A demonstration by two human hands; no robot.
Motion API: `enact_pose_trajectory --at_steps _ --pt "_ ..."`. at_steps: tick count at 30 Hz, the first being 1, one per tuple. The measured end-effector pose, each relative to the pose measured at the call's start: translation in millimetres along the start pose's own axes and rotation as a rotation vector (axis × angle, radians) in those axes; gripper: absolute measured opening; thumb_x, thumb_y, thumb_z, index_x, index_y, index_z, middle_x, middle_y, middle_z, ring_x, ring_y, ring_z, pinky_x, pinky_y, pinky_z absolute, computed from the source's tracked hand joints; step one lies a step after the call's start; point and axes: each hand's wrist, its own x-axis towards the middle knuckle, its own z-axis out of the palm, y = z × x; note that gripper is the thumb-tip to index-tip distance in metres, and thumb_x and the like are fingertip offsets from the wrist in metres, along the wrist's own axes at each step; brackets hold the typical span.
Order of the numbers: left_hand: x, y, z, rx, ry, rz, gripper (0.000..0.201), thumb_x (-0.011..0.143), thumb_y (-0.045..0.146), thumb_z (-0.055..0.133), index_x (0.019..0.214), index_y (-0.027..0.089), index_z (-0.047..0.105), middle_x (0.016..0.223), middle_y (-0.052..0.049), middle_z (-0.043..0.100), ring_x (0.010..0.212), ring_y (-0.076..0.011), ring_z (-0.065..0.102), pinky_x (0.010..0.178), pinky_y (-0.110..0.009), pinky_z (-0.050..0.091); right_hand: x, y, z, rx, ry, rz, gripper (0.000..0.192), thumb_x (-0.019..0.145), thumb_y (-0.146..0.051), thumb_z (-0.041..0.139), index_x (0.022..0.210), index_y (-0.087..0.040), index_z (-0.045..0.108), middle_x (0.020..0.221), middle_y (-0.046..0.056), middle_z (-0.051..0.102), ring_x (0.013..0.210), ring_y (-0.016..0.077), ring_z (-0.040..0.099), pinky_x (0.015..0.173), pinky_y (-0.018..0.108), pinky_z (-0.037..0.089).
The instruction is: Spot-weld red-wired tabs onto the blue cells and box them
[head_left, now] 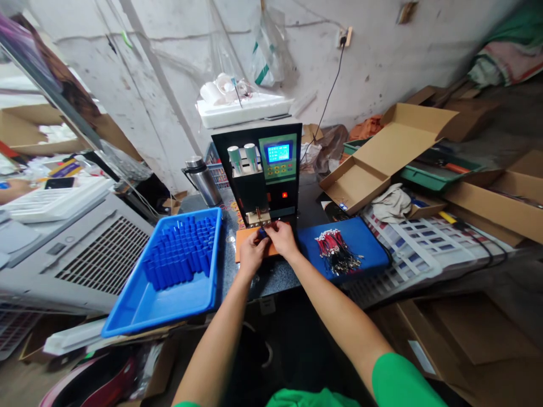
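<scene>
Both my hands meet under the electrode tips of a black spot welder (280,195) with a lit blue screen. My left hand (252,251) is closed around a small dark-blue battery cell (262,232), mostly hidden by the fingers. Close beside it, my right hand (283,238) pinches at the same spot, and what it grips is too small to make out. An orange pad (242,240) lies beneath the hands. To the left, a blue tray (169,314) holds many blue battery cells (182,249). Red and black wire leads (339,251) lie in a bundle on the right.
The leads rest on a blue box-like surface (373,249). A steel thermos (203,181) stands behind the tray. Open cardboard boxes (360,181) and a white plastic crate (403,254) are at the right. A grey vented appliance (93,254) is at the left, with a co-worker's hand (14,189) beyond it.
</scene>
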Motion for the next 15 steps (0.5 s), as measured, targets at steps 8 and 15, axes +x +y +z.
enact_pose_trajectory --at_steps 8,15 --pt "-0.1 -3.9 -0.4 0.013 0.000 0.031 0.029 0.080 0.031 0.065 0.104 0.015 0.072 0.094 -0.006 0.074 0.086 -0.0207 0.067 0.084 -0.031 0.051 -7.7 -10.3 -1.8 -0.126 0.033 -0.007 0.020 0.086 -0.037 0.062 0.080 -0.019 0.066 0.082 0.006 0.074 0.076 0.0205 0.067 0.070 0.029 0.047" --pt "-1.0 -2.0 0.2 0.007 0.005 0.050 0.028 0.080 0.031 0.064 0.102 0.014 0.071 0.094 -0.006 0.074 0.082 -0.0195 0.066 0.080 -0.030 0.051 -7.2 -7.6 -2.1 -0.134 0.024 -0.021 0.019 0.086 -0.036 0.061 0.082 -0.019 0.066 0.082 0.006 0.074 0.077 0.0208 0.068 0.069 0.028 0.048"
